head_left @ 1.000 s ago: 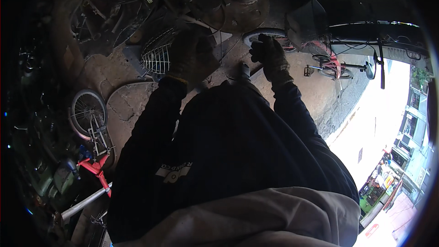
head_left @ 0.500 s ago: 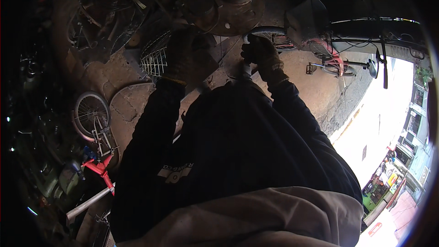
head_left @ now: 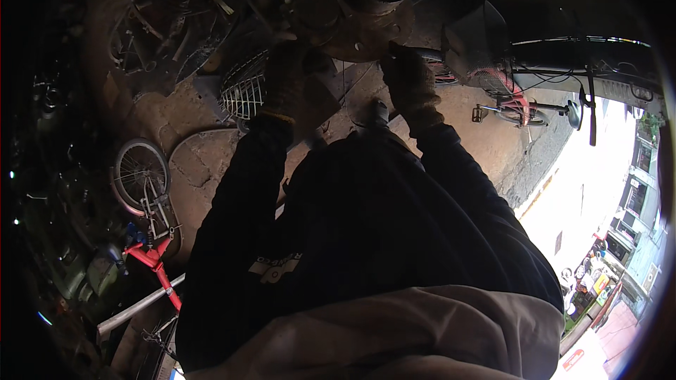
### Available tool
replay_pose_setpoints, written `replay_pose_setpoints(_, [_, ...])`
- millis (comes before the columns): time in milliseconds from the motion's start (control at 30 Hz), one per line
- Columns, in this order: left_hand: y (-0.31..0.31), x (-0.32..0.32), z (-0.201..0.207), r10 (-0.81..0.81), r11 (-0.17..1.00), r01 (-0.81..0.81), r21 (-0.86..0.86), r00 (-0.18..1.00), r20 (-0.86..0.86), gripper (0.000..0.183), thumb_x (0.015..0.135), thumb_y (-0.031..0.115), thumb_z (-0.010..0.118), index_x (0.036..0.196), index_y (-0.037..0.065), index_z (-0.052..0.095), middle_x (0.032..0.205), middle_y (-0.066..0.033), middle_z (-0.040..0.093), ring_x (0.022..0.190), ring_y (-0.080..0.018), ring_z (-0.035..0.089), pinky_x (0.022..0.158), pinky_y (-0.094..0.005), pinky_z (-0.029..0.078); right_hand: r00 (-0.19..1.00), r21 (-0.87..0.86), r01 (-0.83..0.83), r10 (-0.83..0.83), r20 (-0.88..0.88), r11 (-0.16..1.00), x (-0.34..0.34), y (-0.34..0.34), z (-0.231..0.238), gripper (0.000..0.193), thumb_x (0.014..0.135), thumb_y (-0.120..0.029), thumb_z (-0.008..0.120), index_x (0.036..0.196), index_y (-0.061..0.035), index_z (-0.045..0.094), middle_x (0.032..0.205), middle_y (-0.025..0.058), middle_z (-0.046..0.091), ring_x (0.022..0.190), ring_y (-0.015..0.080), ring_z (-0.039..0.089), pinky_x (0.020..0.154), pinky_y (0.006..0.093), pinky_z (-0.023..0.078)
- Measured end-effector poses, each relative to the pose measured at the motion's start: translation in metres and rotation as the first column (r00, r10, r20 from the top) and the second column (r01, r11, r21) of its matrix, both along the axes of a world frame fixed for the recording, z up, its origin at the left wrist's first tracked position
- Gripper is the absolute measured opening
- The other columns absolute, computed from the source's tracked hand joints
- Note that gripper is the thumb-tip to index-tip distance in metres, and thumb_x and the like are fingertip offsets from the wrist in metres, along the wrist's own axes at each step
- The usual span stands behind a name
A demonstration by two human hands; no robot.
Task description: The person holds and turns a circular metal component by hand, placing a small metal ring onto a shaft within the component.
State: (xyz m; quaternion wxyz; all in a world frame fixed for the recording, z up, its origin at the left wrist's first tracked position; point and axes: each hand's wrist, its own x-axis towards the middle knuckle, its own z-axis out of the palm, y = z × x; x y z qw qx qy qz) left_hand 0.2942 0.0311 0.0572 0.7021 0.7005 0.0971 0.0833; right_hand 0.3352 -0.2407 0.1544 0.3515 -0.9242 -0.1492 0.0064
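Right hand (head_left: 408,77) reaches up to the rusty metal disc (head_left: 362,36)

The right hand, half a second ago curled beside the disc and well below its rim, now stretches forward, fingers extended to the lower right edge; whether they grip it is too dark to tell. It covers the near part of the bicycle wheel (head_left: 440,68), whose tyre earlier showed farther left, and uncovers the floor (head_left: 366,84) just ahead of the shoe (head_left: 381,114). The disc's lower edge sits lower in view, closer to the person. The left hand (head_left: 284,84) is slightly farther forward. The pale printed mark (head_left: 274,268) on the dark top, flatter before, is now creased.
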Motion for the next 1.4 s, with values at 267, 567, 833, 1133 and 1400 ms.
replay_pose_setpoints(267, [-0.021, 0.009, 0.044, -0.080, 0.803, -0.083, -0.590, 0.966, -0.245, 0.035, 0.099, 0.032, 0.066, 0.118, 0.003, 0.067, 0.100, -0.0071, 0.072, 0.080, -0.0168, 0.072, 0.072, -0.0330, 0.060, 0.930, -0.258, -0.237, 0.296, 0.220, 0.937, 0.043, 0.056, 0.034, 0.079, 0.087, -0.058, 0.073, 0.147, -0.0132, 0.048, 0.131, 0.0179, 0.065, 0.115, 0.0377, 0.068, 0.089, 0.0489, 0.057])
replay_pose_setpoints(567, [-0.019, -0.003, 0.071, -0.051, 0.806, -0.113, -0.580, 0.965, -0.259, 0.033, 0.097, 0.032, 0.068, 0.114, 0.004, 0.066, 0.098, -0.0080, 0.072, 0.079, -0.0192, 0.072, 0.066, -0.0328, 0.059, 0.956, -0.361, -0.246, 0.287, 0.065, 0.900, 0.049, 0.086, 0.035, 0.095, 0.080, -0.064, 0.076, 0.155, -0.0183, 0.039, 0.138, 0.0202, 0.060, 0.118, 0.0390, 0.066, 0.095, 0.0496, 0.057])
replay_pose_setpoints(833, [-0.017, 0.006, 0.058, -0.087, 0.789, -0.088, -0.608, 0.964, -0.253, 0.038, 0.097, 0.034, 0.068, 0.114, 0.001, 0.066, 0.099, -0.0100, 0.072, 0.078, -0.0194, 0.072, 0.067, -0.0331, 0.060, 0.941, -0.200, -0.169, 0.219, 0.260, 0.965, 0.043, 0.080, 0.035, 0.095, 0.078, -0.053, 0.082, 0.154, -0.0137, 0.040, 0.138, 0.0195, 0.060, 0.120, 0.0373, 0.065, 0.097, 0.0485, 0.056])
replay_pose_setpoints(1133, [-0.021, -0.008, 0.051, -0.042, 0.931, -0.002, -0.364, 0.993, -0.114, 0.039, 0.104, 0.035, 0.062, 0.125, 0.002, 0.061, 0.110, -0.0105, 0.071, 0.093, -0.0205, 0.072, 0.079, -0.0363, 0.061, 0.955, 0.113, -0.011, -0.023, 0.296, 0.994, 0.001, 0.033, -0.005, 0.078, 0.080, -0.034, 0.084, 0.143, 0.0002, 0.052, 0.127, 0.0241, 0.064, 0.116, 0.0402, 0.065, 0.097, 0.0466, 0.055])
replay_pose_setpoints(1400, [-0.024, -0.011, 0.067, -0.048, 0.831, -0.066, -0.553, 0.981, -0.189, 0.045, 0.107, 0.035, 0.057, 0.138, 0.003, 0.055, 0.118, -0.0126, 0.069, 0.106, -0.0261, 0.070, 0.094, -0.0444, 0.057, 0.936, 0.252, -0.025, -0.066, 0.347, 0.967, 0.002, 0.024, -0.019, 0.073, 0.079, -0.029, 0.086, 0.139, 0.0003, 0.056, 0.126, 0.0235, 0.066, 0.110, 0.0386, 0.069, 0.093, 0.0449, 0.057])
